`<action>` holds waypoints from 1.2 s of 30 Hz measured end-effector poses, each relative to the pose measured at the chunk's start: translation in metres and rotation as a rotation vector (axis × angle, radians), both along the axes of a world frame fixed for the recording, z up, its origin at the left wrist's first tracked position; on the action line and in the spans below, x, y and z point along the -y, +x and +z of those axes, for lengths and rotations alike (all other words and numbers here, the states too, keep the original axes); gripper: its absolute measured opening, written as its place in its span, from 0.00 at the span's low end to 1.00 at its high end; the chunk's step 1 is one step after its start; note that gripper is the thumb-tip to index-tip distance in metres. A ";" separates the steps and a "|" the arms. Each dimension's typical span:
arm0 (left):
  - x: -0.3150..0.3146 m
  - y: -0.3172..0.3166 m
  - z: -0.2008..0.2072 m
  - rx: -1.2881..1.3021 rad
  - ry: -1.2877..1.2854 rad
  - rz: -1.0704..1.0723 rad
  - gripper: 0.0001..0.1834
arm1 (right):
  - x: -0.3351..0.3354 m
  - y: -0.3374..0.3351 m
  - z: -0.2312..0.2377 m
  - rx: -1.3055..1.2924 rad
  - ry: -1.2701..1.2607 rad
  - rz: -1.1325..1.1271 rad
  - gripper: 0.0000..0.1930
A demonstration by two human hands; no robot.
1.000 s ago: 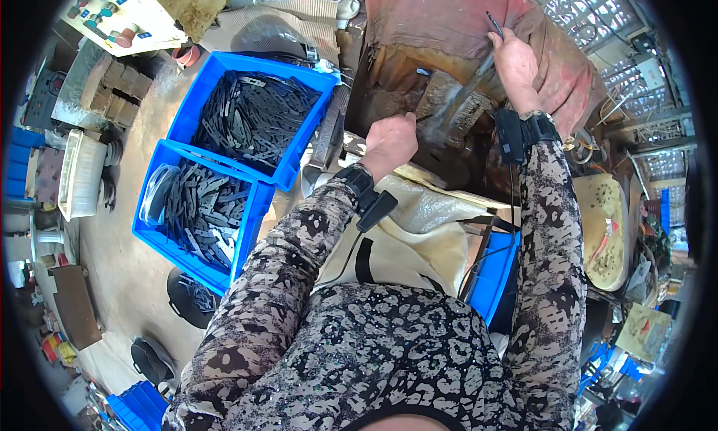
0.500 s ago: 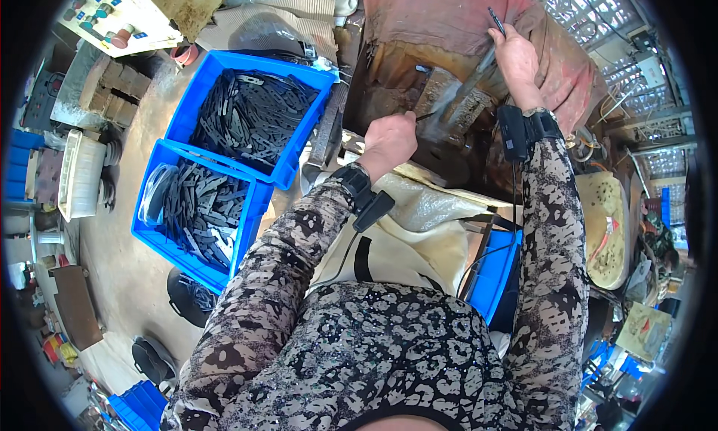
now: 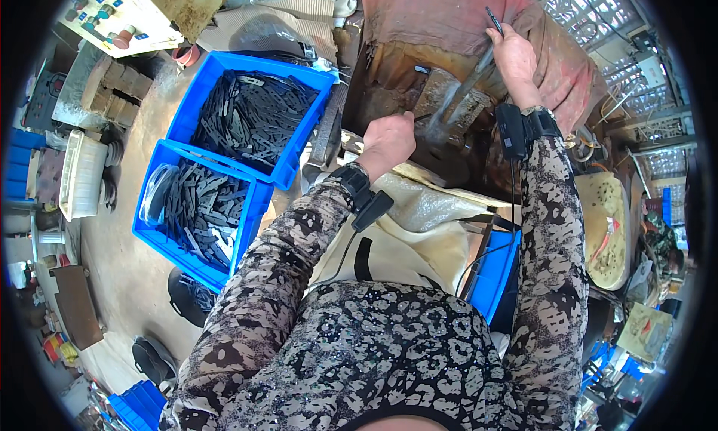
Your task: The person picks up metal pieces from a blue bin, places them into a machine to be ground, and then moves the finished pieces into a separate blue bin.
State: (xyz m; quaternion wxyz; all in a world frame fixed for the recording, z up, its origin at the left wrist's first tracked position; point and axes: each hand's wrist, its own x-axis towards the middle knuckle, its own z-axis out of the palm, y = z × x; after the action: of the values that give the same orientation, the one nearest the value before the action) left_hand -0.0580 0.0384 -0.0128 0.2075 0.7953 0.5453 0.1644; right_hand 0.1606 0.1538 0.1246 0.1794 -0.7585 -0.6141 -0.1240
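My left hand (image 3: 389,141) is closed in a fist at the near edge of a rusty, wet-looking machine trough (image 3: 381,103). A thin dark piece (image 3: 422,118) juts from its fingers toward a wet block (image 3: 437,94) in the trough; its far end is hard to make out. Farther off to the right, my right hand (image 3: 516,61) is wrapped round a dark rod-shaped handle (image 3: 493,17), whose tip points up and left. Below that hand, a grey bar (image 3: 473,77) slants down into the trough. A stained reddish cloth (image 3: 434,16) drapes behind it.
Two blue bins (image 3: 179,117) on the left hold many flat dark metal pieces (image 3: 250,117). A control panel (image 3: 120,20) with knobs stands at the far left. Pale sheeting (image 3: 426,207) hangs over the trough's near edge. Another blue bin (image 3: 493,274) sits below, and a worn yellowish seat (image 3: 602,229) stands at right.
Both hands keep their grips and have shifted only very slightly to the left. Nothing else has visibly moved.
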 end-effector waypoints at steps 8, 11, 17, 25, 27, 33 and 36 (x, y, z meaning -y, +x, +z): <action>0.000 -0.002 0.001 0.003 -0.002 0.007 0.07 | -0.001 -0.002 -0.001 -0.004 0.006 0.014 0.19; 0.001 -0.002 0.002 -0.016 -0.007 0.023 0.07 | 0.000 -0.004 0.000 -0.007 0.014 0.013 0.19; 0.000 -0.003 0.001 -0.028 -0.026 0.013 0.07 | 0.001 -0.008 0.000 -0.029 -0.009 0.005 0.19; -0.006 -0.004 -0.013 -0.001 0.023 0.005 0.17 | -0.006 -0.008 -0.010 -0.088 0.016 -0.006 0.20; -0.008 -0.004 -0.020 0.084 0.130 0.011 0.23 | -0.004 -0.009 -0.011 -0.106 0.039 -0.004 0.21; -0.023 -0.012 -0.041 0.327 0.239 0.008 0.33 | 0.078 -0.025 -0.027 -0.254 0.176 0.163 0.18; -0.041 -0.019 -0.045 0.558 0.288 -0.022 0.31 | 0.152 -0.047 -0.048 -0.404 0.274 0.381 0.11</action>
State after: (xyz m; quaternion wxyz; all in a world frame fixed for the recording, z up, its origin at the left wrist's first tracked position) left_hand -0.0770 0.0798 -0.0576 0.2362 0.7464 0.4299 0.4498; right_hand 0.1140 0.0018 0.0763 0.4186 -0.6077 -0.6747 -0.0167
